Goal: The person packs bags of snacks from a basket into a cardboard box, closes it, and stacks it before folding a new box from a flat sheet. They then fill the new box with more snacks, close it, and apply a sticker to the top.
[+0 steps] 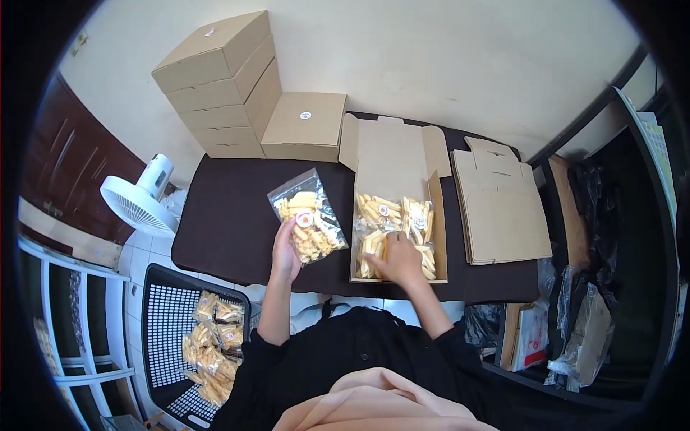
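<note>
My left hand [285,251] grips a clear plastic bag of pale yellow snack sticks [307,228] by its left edge, raised over the dark table. The bag has a round white and orange label. To its right stands an open cardboard box [438,237], its lid flap folded back toward the wall. Several similar snack bags [379,210] lie inside. My right hand [399,260] reaches into the box, thumb and fingers apart, resting on the bags at the near side. Its fingertips are partly hidden.
Closed cardboard boxes [215,90] are stacked at back left, beside another closed box [305,122]. Flattened cartons [503,208] lie at the right. On the floor at left, a black basket [169,316] holds more snack bags. A white fan [140,205] stands near the table's left edge.
</note>
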Motion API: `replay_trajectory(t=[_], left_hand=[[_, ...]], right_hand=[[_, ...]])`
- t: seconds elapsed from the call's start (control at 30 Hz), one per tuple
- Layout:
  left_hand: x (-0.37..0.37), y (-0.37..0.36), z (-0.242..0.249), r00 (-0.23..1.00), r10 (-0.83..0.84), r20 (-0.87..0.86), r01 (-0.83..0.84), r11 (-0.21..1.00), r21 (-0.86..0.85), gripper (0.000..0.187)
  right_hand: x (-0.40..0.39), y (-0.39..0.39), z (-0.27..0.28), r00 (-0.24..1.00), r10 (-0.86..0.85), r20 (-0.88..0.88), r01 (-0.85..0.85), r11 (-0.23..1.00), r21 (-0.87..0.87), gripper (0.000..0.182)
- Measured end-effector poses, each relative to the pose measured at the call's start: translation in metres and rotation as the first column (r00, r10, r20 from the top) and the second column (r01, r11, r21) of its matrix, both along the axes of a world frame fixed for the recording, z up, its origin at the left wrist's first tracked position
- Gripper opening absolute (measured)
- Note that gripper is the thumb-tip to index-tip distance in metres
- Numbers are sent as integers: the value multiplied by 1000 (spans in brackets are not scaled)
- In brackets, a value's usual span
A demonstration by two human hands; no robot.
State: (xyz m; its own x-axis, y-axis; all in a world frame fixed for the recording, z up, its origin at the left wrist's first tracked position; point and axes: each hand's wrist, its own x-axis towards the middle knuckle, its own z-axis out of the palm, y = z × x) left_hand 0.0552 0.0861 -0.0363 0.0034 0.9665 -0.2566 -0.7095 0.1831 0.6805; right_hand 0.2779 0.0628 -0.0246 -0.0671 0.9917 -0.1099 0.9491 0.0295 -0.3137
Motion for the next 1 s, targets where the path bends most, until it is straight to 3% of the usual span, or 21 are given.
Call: replay_trajectory(t=[0.07,0.13,0.2,0.27,0.4,0.47,0.5,0.57,0.6,0.67,0.7,0.77,0.8,0.87,0.93,1.0], left_hand=[[-3,-5,-9,1000,1,-2,-1,1000,-15,31],[-2,-10,-12,978,15,-208,-6,999,43,31],[1,-12,-11,973,12,-229,-2,999,43,30],[2,-11,-14,962,-3,-274,27,996,82,29],[1,-11,-15,948,-42,-316,86,988,126,27],[-2,-12,-16,943,-56,-328,98,989,113,26],[-3,-12,-16,940,-67,-334,113,986,121,26],[-5,-14,-17,937,-78,-340,129,983,128,26],[-7,-14,-17,923,-83,-376,141,982,128,26],[-8,-15,-18,908,-91,-409,156,979,130,25],[-7,-14,-19,942,-73,-328,109,990,94,25],[-8,-14,-20,983,-51,-174,59,997,43,26],[-8,-15,-20,983,-54,-173,62,997,41,26],[-9,-15,-20,995,-47,-90,46,999,-11,28],[-8,-18,-15,990,-61,-127,61,998,-6,29],[-8,-18,-13,984,-72,-165,73,997,-2,30]], right_hand=[[-14,0,-2,997,-59,44,59,998,-5,76],[-21,-1,-1,991,-108,84,109,994,-11,80],[-26,5,5,986,-130,100,141,983,-115,83],[-25,10,9,983,-151,109,166,975,-148,76],[-2,20,15,986,-165,-28,146,932,-331,70],[21,23,3,911,-275,-309,152,917,-369,62],[35,24,-5,911,-273,-309,149,916,-371,62],[63,26,-21,795,-359,-489,213,920,-329,50],[72,24,-24,703,-441,-558,206,877,-434,46],[93,21,-59,323,-455,-830,78,887,-456,45],[88,15,-49,323,-456,-829,82,886,-456,45],[63,5,-17,-47,-542,-839,80,835,-544,43],[59,5,-20,-97,-576,-812,62,810,-583,42],[42,7,-32,-33,-448,-893,123,885,-449,43],[30,8,-35,-14,-467,-884,131,876,-465,47],[25,8,-53,188,-408,-893,134,912,-388,48]])
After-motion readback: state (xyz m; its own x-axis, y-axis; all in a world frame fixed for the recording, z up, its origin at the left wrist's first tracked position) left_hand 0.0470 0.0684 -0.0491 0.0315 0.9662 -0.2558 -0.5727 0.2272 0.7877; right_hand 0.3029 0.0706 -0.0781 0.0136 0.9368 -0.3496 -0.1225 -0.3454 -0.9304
